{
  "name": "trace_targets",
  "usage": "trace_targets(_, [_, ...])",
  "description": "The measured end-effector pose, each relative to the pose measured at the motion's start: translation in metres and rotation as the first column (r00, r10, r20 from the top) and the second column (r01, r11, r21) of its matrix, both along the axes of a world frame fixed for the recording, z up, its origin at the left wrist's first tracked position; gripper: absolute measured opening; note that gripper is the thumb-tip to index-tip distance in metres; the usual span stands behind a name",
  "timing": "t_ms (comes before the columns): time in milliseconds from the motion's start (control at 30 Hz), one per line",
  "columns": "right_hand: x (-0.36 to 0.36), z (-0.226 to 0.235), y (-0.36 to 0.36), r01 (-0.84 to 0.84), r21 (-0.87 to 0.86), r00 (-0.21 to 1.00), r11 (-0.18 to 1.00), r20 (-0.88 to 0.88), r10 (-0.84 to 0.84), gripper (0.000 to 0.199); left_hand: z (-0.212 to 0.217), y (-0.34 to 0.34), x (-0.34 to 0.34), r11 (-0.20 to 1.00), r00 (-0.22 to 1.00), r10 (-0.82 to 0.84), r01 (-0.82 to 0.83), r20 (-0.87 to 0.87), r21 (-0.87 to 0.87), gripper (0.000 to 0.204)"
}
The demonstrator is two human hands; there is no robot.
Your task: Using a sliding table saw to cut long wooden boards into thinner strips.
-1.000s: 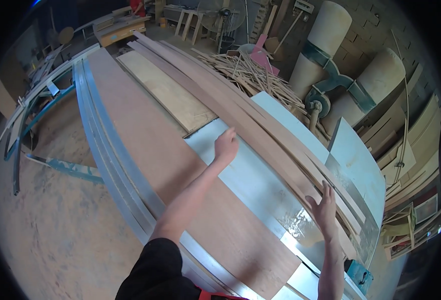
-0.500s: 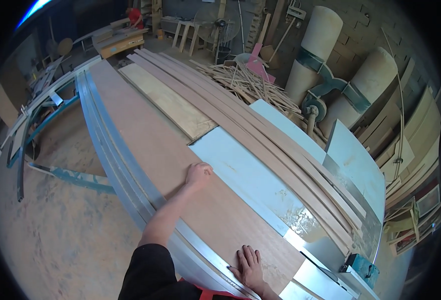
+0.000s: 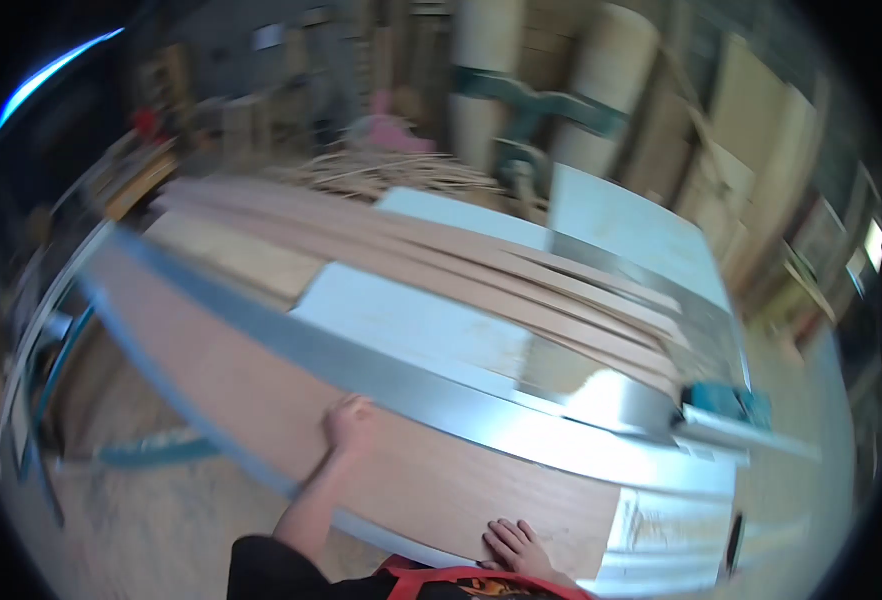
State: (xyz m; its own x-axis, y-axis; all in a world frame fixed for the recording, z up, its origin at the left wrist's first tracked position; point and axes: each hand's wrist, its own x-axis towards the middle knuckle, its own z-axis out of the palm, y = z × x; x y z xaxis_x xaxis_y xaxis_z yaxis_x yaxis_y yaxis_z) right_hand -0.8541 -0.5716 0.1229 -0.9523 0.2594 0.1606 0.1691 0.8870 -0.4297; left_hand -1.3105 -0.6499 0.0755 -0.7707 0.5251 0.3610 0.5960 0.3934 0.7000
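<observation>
A long reddish-brown wooden board [image 3: 481, 472] lies in front of me along the metal saw table. My left hand [image 3: 349, 424] is closed at the board's far long edge, around its middle, with the fingers curled against that edge. Farther right, my right hand [image 3: 517, 548] rests flat on the board near its close edge, fingers stretched out. A bare metal strip [image 3: 441, 405] runs between the board and the pale blue table top [image 3: 411, 320]. The picture is blurred by motion.
Several long wooden strips [image 3: 521, 290] and a pale plank [image 3: 231, 258] lie beyond on the table. A teal machine part [image 3: 726, 402] stands at the right. Behind are scrap wood [image 3: 391, 172] and dust-collector bags [image 3: 611, 75]. A teal frame bar [image 3: 156, 450] is at the left.
The board has shifted toward me, exposing the metal strip beyond it. Both hands have moved with it, keeping their pose. My view has swung to the right.
</observation>
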Motion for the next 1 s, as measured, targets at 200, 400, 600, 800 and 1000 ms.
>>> trace_targets(200, [0.107, -0.009, 0.034, 0.439, -0.109, 0.892, 0.892, -0.064, -0.447, 0.057, -0.013, 0.012, 0.032, 0.972, 0.970, -0.187, 0.160, -0.156, -0.170, 0.018])
trace_targets(400, [0.272, -0.074, 0.014, 0.928, -0.128, -0.366, -0.350, -0.145, -0.919, 0.065, 0.007, 0.070, 0.157, 0.401, 0.344, -0.914, 0.845, -0.215, -0.355, 0.028])
trace_targets(600, [0.273, -0.065, 0.076, 0.588, -0.627, -0.480, -0.511, 0.238, -0.844, 0.062, 0.011, 0.098, 0.218, 0.207, 0.177, -0.978, 0.894, -0.112, -0.397, 0.037])
trace_targets(800, [0.270, -0.110, 0.105, 0.547, -0.643, -0.753, -0.536, -0.098, -0.651, 0.054, 0.008, 0.110, 0.227, 0.130, 0.139, -0.990, 0.908, -0.006, -0.398, 0.046])
trace_targets(1000, [0.281, -0.130, 0.137, 0.590, -0.602, -0.733, -0.538, -0.119, -0.670, 0.051, 0.004, 0.118, 0.234, 0.090, 0.106, -0.994, 0.888, 0.009, -0.451, 0.056])
